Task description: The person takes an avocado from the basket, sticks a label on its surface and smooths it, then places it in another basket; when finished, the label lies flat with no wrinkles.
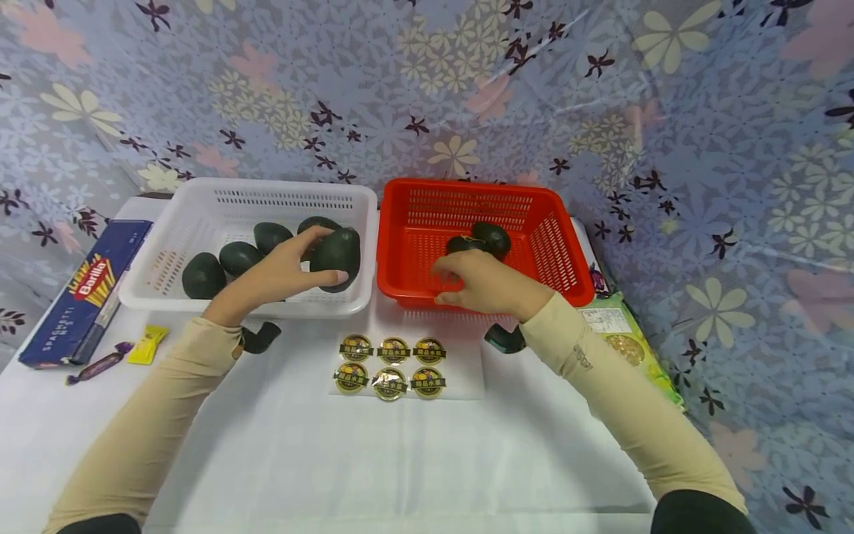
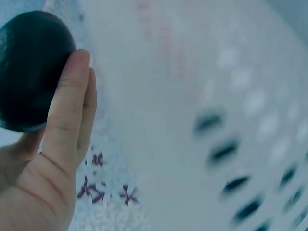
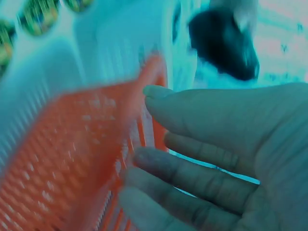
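Observation:
My left hand [image 1: 280, 271] grips a dark green avocado [image 1: 339, 254] at the right end of the white basket [image 1: 200, 302]. In the left wrist view the fingers [image 2: 65, 110] lie along the side of that avocado [image 2: 33, 72]. Several more avocados [image 1: 204, 276] rest in the white basket. Over the front of the red basket [image 1: 567, 222] is my right hand [image 1: 490, 282], holding nothing, its fingers loosely bent and apart. Two avocados [image 1: 492, 239] sit inside the red basket just beyond it, one partly hidden by the hand and bearing a gold-coloured mark.
A sheet with several round gold-and-black stickers [image 1: 390, 384] lies in front of the baskets on the white table [image 1: 400, 467]. To the left are a blue spaghetti box [image 1: 87, 289] and wrapped sweets [image 1: 148, 344]. A green packet [image 1: 634, 345] lies at the right.

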`<state>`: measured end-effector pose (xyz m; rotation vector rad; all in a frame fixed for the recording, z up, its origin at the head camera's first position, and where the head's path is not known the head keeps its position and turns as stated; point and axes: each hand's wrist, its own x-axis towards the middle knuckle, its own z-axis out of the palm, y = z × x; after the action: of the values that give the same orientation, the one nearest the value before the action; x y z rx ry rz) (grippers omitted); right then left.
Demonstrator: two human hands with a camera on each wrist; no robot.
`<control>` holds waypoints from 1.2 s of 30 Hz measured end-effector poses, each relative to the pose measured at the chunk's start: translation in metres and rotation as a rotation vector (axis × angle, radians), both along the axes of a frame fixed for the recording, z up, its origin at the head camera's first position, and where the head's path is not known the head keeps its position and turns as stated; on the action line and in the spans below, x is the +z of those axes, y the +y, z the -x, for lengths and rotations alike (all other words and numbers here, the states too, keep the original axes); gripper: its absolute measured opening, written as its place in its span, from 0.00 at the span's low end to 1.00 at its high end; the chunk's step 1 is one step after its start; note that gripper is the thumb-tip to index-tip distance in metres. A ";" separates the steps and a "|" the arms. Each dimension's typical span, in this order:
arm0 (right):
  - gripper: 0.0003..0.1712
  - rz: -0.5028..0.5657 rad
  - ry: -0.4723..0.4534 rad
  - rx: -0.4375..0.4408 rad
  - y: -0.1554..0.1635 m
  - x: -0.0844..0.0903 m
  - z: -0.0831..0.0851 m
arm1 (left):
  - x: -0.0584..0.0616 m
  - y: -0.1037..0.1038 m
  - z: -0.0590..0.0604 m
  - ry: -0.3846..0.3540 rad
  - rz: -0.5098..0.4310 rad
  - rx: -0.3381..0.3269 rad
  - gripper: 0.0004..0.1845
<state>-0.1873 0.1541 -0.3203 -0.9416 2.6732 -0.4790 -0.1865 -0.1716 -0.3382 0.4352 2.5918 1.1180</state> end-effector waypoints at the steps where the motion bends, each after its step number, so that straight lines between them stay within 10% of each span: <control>1: 0.21 0.015 -0.001 0.020 0.000 -0.002 -0.008 | -0.003 0.002 -0.003 -0.009 -0.025 0.007 0.42; 8: 0.15 0.072 -0.100 0.112 0.000 -0.035 -0.046 | -0.016 0.017 -0.017 -0.124 -0.242 0.016 0.40; 15: 0.20 0.117 -0.097 0.008 0.005 -0.080 -0.047 | -0.022 0.027 -0.023 -0.200 -0.405 -0.012 0.38; 36: 0.26 0.082 -0.104 -0.088 -0.006 -0.117 -0.039 | -0.027 0.028 -0.028 -0.196 -0.383 -0.046 0.37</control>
<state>-0.1482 0.1484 -0.4369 -0.8004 2.6265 -0.6425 -0.1584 -0.1439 -0.3648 0.4376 2.1900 1.5617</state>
